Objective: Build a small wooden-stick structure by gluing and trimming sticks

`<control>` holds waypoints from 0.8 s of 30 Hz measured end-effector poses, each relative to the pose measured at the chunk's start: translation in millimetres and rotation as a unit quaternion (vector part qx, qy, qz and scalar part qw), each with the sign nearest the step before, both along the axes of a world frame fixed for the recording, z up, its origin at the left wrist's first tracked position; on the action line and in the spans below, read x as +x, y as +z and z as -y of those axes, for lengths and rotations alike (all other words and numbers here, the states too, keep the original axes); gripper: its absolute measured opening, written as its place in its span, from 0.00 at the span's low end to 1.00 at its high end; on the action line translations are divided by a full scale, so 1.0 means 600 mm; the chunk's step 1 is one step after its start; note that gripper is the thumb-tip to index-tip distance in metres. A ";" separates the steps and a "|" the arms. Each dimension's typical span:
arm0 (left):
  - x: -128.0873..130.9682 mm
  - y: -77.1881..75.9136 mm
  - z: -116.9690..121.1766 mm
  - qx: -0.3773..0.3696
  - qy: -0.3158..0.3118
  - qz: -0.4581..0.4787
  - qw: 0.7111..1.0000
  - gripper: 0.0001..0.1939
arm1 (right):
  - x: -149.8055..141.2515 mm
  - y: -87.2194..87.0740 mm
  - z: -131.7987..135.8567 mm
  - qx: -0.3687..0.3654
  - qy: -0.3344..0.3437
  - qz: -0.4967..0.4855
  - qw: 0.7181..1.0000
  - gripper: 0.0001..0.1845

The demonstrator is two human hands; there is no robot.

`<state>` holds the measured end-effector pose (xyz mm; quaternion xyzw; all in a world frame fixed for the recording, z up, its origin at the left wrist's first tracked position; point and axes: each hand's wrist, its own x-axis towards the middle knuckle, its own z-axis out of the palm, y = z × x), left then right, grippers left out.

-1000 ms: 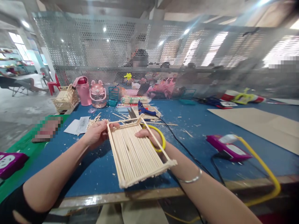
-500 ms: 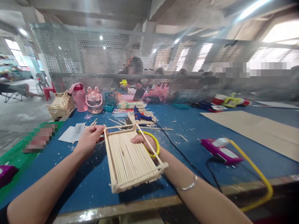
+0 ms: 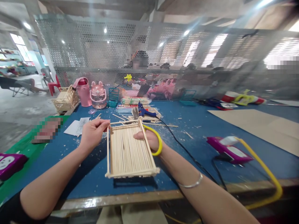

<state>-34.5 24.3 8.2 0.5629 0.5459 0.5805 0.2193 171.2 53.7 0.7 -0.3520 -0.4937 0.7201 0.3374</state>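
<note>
A shallow tray made of thin wooden sticks [image 3: 129,152] is held tilted above the table, with low stick rails around its slatted floor. At its far left corner my left hand [image 3: 93,132] is closed, pinching the frame between thumb and fingers. My right hand [image 3: 149,139] grips the right side, its thumb lying on the slats and its other fingers hidden underneath. Scissors with a yellow handle [image 3: 160,143] hang around that same hand; their blades [image 3: 135,113] point away beyond the tray's far edge.
A blue glue gun [image 3: 147,113] lies behind the tray among loose sticks, its black cord running right. White papers [image 3: 76,127], a pink bottle [image 3: 84,93] and a stick model [image 3: 65,99] are left. A purple device [image 3: 229,150] and brown cardboard [image 3: 259,124] are right. A perforated screen [image 3: 93,56] stands behind.
The tray has turned, so its near edge has swung left and now lies nearly level across my view. Both hands have kept hold of it. The camera view shifted and came back.
</note>
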 end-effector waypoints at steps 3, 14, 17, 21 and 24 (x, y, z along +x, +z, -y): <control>0.001 0.001 -0.005 0.012 -0.012 0.110 0.994 0.10 | 0.009 0.008 0.004 -0.072 0.046 -0.013 0.996 0.06; -0.007 -0.002 -0.011 -0.066 0.060 0.099 0.991 0.14 | 0.000 0.008 -0.036 -0.090 -0.245 -0.172 0.950 0.11; 0.013 -0.004 0.012 0.002 0.078 -0.025 0.997 0.11 | 0.002 0.006 -0.045 -0.107 -0.314 -0.160 0.930 0.10; 0.044 -0.006 0.041 0.063 0.001 -0.062 0.996 0.11 | -0.011 0.003 -0.041 -0.118 -0.334 -0.161 0.921 0.11; 0.064 -0.009 0.053 0.002 -0.112 -0.109 0.988 0.12 | -0.029 -0.003 -0.031 -0.115 -0.340 -0.165 0.919 0.12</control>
